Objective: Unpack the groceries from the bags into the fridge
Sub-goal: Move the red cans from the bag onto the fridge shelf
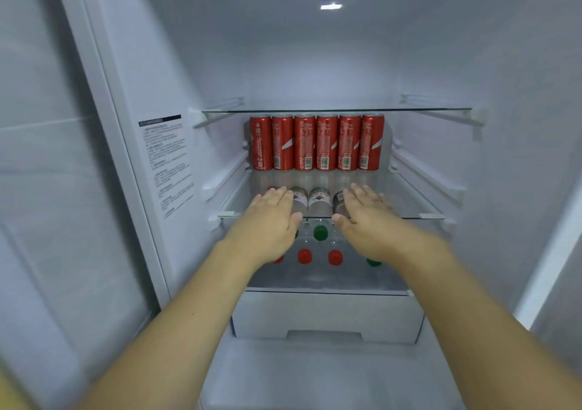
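Observation:
I look into an open fridge. Several red cans (316, 142) stand in a row at the back of a glass shelf (419, 209). In front of them lie clear water bottles (318, 201) on their sides, caps toward me. My left hand (271, 220) and my right hand (368, 217) reach in side by side with straight fingers, flat over the outer bottles; whether they touch them I cannot tell. Below the shelf, more bottles show red caps (304, 256) and green caps (320, 232).
An upper glass shelf (425, 109) sits just above the cans. A white drawer (327, 318) closes the space under the bottles. The fridge's left wall carries a printed label (167, 164). The door frame stands at far left.

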### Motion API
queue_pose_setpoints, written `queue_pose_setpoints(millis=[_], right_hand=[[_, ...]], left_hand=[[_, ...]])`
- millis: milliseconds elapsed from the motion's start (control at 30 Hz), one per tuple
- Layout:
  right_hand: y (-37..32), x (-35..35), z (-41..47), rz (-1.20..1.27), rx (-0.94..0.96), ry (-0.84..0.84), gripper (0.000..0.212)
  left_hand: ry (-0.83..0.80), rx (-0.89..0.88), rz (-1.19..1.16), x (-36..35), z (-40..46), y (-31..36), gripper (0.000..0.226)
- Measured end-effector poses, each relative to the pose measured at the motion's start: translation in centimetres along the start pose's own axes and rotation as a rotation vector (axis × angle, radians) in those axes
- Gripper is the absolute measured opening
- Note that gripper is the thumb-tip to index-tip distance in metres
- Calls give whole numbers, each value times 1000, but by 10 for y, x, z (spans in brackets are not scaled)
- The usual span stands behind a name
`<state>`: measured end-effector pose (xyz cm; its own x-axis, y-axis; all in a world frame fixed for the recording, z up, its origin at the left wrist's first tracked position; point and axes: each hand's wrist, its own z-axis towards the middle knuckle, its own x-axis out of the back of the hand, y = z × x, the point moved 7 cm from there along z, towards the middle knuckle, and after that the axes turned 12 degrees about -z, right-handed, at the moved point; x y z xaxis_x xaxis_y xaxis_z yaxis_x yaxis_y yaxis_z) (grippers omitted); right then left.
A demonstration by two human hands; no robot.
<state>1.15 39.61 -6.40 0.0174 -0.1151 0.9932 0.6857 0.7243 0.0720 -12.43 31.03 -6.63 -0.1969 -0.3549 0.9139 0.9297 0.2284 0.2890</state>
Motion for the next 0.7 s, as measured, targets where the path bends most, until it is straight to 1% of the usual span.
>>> queue_pose_setpoints(millis=[133, 333, 467, 700], right_hand=[[-8, -8, -9, -16, 19, -67, 65], [-17, -13, -18, -30, 80, -143, 66], [-37, -16, -19, -17, 167, -149, 64], [-93, -18, -36, -11, 350, -127, 63]], left_hand=[[-4, 40, 10, 8, -16, -4, 57], [35, 109, 7, 17, -44, 2, 57], [48, 184, 18, 19, -75, 1, 56], [55, 347, 97, 29, -147, -20, 57]])
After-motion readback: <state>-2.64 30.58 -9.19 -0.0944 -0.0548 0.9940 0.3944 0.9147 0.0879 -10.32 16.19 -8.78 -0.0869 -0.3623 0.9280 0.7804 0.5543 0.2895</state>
